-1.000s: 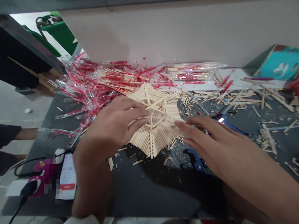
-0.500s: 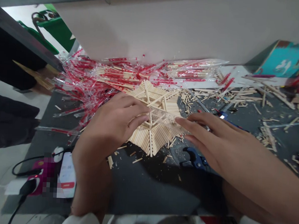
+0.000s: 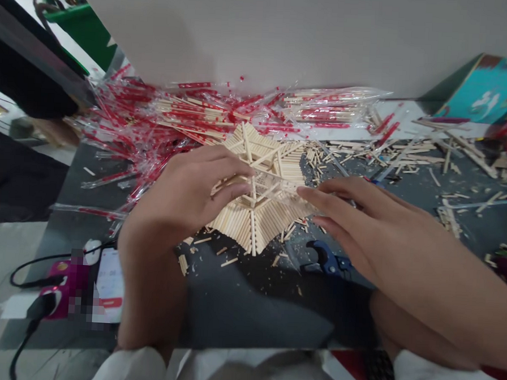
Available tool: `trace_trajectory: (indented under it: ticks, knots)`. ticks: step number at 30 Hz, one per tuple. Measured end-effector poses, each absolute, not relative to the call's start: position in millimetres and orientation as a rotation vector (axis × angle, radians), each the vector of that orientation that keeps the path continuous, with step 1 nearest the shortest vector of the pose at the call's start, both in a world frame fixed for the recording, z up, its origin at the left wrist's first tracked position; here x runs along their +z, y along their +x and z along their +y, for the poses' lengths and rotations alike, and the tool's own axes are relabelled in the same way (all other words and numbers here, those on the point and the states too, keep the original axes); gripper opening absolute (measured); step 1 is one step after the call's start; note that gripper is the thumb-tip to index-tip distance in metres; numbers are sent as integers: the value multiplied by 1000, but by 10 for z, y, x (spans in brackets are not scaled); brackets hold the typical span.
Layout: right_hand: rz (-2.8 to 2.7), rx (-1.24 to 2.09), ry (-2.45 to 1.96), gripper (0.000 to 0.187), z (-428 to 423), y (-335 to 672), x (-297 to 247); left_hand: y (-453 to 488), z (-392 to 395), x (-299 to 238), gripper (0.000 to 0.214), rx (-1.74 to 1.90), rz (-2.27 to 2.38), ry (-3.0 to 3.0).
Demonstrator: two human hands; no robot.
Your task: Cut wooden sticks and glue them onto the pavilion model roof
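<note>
A star-shaped piece built of pale wooden sticks (image 3: 273,222) lies on the dark table, with sticks crossing as a raised frame at its middle. Over that middle lies a clear plastic ruler (image 3: 281,187), seen faintly. My left hand (image 3: 185,186) pinches its left end, thumb and fingertips close together at the star. From the right, my right hand (image 3: 358,218) grips the ruler's other end between thumb and fingers. A small shiny object shows behind the right fingers, too hidden to name. Just below this hand lies a blue cutter (image 3: 328,259) with a curved jaw.
Sticks in red-and-clear wrappers (image 3: 134,115) heap along the back left. Cut stick pieces (image 3: 412,156) litter the right side. A phone (image 3: 109,284) and a purple power strip (image 3: 64,285) with cables lie at front left. A teal box (image 3: 483,91) stands back right.
The view has shifted slightly, so the table sits a little higher and further left. Both hands keep their hold at the ruler over the star; at far left a person's dark-clothed legs have moved slightly.
</note>
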State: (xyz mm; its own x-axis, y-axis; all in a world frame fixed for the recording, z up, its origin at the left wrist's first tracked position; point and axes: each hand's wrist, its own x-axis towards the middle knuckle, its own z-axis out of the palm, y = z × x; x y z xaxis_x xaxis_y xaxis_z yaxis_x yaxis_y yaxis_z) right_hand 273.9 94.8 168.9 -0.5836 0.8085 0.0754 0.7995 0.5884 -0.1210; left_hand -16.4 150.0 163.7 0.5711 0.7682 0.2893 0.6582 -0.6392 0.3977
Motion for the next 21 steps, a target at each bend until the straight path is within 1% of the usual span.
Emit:
trace_trajectory:
  ticks: [5,13,21]
  knots:
    - [-2677,50,-1339,51,965,2746,1632,-204,1589,1581,18,734,1156,2510]
    - [-2673,-27,-1297,44,975,2734,1607,-203,1579,1569,20,783,1140,2490]
    - [-2664,-11,-1274,49,990,2729,1568,-206,1576,1552,18,782,1122,2523]
